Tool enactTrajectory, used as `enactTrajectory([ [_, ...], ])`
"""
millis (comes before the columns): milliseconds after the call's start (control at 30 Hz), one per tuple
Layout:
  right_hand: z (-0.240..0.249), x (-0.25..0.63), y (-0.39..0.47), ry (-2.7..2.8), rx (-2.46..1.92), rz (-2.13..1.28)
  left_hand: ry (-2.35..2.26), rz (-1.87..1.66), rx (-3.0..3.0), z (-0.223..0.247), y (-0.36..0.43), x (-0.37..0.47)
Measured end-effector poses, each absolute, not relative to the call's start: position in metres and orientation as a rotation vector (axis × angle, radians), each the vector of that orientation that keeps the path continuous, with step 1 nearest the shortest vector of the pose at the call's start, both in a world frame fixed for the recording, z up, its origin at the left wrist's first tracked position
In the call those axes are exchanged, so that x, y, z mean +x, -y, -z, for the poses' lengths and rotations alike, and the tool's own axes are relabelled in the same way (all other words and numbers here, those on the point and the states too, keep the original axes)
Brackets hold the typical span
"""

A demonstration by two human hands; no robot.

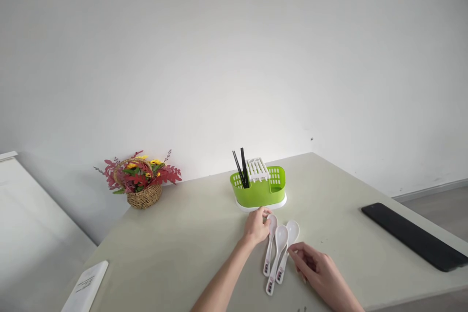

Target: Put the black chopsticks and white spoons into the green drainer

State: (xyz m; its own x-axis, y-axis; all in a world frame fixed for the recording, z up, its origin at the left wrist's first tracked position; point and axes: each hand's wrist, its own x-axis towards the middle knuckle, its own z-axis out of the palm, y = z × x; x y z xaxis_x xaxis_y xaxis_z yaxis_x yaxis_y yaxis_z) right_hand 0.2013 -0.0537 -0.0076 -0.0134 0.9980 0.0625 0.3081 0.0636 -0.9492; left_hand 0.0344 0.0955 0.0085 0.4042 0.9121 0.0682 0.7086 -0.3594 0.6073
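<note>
Three white spoons lie on the table in front of me, bowls pointing away and dark printed marks on their handles. My left hand (257, 225) has its curled fingers and thumb at the bowl of the left spoon (272, 226). The middle spoon (281, 239) lies partly over the right spoon (293, 231). My right hand (312, 267) is closed, thumb and forefinger together at the neck of the right spoon. Beyond my left hand stands a green plastic cutlery holder (261, 198) with a white base, a white slatted piece and black chopsticks (243, 168) upright in its left side.
A wicker basket (144, 198) of artificial flowers stands at the back left by the wall. A long black flat object (411, 235) lies along the right side. At the near left is a white printed box or slab (86, 286) at the table (175, 248) edge.
</note>
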Motion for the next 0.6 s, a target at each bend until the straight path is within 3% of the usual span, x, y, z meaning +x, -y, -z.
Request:
enactTrajectory([
  [367, 0.01, 0.203, 0.054, 1.49, -1.433, -1.011, -1.48, -0.427, 2.171, -0.02, -0.117, -0.012],
  [600, 0.015, 0.202, 0.053, 1.479, -1.422, -0.995, -1.41, -0.517, 2.037, -0.051, -0.122, -0.059],
])
